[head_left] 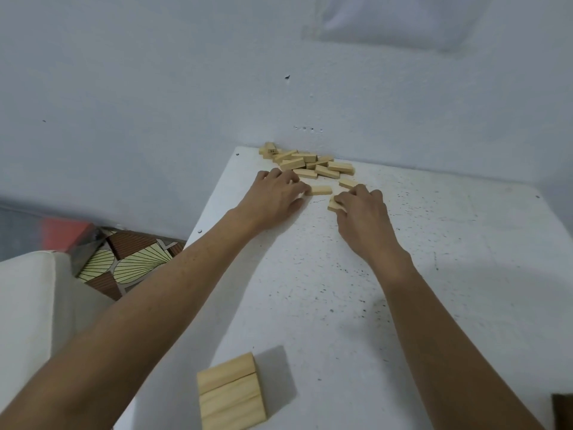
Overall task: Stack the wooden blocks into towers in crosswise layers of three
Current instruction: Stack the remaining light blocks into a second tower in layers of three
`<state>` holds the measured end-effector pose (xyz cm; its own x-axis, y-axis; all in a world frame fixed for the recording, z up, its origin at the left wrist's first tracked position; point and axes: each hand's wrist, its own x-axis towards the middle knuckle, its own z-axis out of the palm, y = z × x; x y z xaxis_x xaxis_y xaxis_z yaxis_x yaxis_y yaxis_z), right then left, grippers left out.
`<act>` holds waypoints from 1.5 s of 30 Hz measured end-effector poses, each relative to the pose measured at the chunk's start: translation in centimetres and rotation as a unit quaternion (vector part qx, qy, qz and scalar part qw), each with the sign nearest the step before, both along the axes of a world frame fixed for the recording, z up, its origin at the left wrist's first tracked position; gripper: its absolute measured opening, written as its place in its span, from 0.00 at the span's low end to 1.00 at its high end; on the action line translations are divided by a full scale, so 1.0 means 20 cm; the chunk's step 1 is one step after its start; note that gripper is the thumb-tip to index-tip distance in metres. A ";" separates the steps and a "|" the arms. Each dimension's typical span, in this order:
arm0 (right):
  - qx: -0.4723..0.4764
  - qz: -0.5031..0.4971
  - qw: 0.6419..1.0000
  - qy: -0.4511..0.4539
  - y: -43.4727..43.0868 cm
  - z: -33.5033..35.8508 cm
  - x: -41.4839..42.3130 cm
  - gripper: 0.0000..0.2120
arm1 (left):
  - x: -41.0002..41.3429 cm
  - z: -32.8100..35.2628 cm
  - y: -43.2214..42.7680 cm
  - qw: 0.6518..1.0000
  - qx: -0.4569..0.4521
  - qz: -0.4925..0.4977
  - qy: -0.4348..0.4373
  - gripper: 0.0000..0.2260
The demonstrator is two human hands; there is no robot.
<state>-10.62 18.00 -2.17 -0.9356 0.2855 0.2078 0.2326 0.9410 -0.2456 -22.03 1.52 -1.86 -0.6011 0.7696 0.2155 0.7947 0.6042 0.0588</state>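
Note:
A pile of loose wooden blocks [310,162] lies at the far left corner of the white table [434,259], against the wall. My left hand [276,197] rests palm down just in front of the pile, its fingertips touching one end of a single block [321,190]. My right hand [362,215] is curled over another block [335,204], gripping it with fingers and thumb. Just behind that hand lies one more loose block [348,183]. Close to me, a tower [231,395] shows a top layer of three blocks side by side.
The pale wall [217,88] rises directly behind the table. The table's left edge drops to a patterned floor [130,262]. A dark brown object [562,411] shows at the lower right corner of the view.

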 end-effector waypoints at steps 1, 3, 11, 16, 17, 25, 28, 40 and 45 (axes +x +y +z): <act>-0.001 0.002 1.000 0.002 -0.01 0.00 0.02 0.15 | 0.01 0.01 -0.01 1.000 0.003 -0.007 -0.008 0.14; -0.005 0.007 1.000 0.005 -0.03 0.00 0.08 0.15 | 0.04 0.02 -0.02 0.999 0.004 -0.019 -0.028 0.13; -0.040 0.024 0.999 0.022 -0.09 0.00 0.33 0.15 | 0.17 0.09 -0.02 0.993 -0.045 -0.109 -0.018 0.09; -0.047 0.025 0.998 0.030 -0.12 0.00 0.52 0.15 | 0.32 0.20 0.04 0.980 -0.118 -0.154 -0.040 0.09; -0.049 0.023 0.998 0.026 -0.12 0.00 0.56 0.15 | 0.35 0.22 0.06 0.977 -0.137 -0.159 -0.048 0.09; -0.097 0.026 0.995 0.026 -0.13 -0.01 0.89 0.16 | 0.65 0.29 0.15 0.960 -0.198 -0.176 -0.088 0.07; -0.101 0.030 0.994 0.032 -0.13 -0.02 1.01 0.17 | 0.77 0.32 0.17 0.953 -0.220 -0.183 -0.098 0.08; -0.080 0.041 0.995 0.040 -0.13 -0.03 1.31 0.23 | 1.17 0.25 0.13 0.961 -0.196 -0.069 -0.183 0.19; -0.103 0.062 0.993 0.012 -0.13 -0.04 1.36 0.22 | 1.29 0.23 0.05 0.963 -0.151 -0.022 -0.220 0.19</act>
